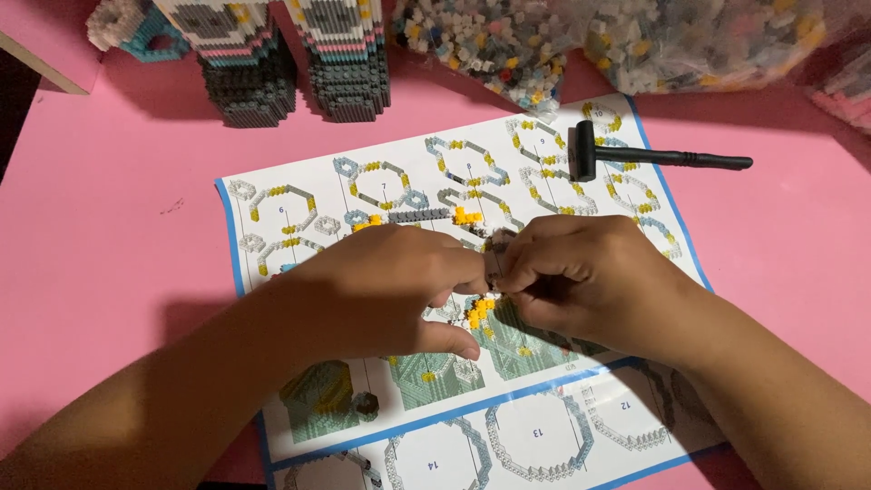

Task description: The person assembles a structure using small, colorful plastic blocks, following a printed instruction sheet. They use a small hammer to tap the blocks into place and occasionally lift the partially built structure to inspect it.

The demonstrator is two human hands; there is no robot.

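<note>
While over the instruction sheet (272, 195), both hands (490, 277) pinching small bricks (479, 311)

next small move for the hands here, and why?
Probably press the small piece together: both hands, left and right, pinch the white and yellow bricks between their fingers above the sheet, so seating comes before fetching more.

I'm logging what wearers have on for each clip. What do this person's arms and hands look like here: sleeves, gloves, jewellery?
Both forearms are bare to the frame edge, with no sleeve in view. The left hand and right hand wear no gloves, and no ring, watch or bracelet shows.
</note>
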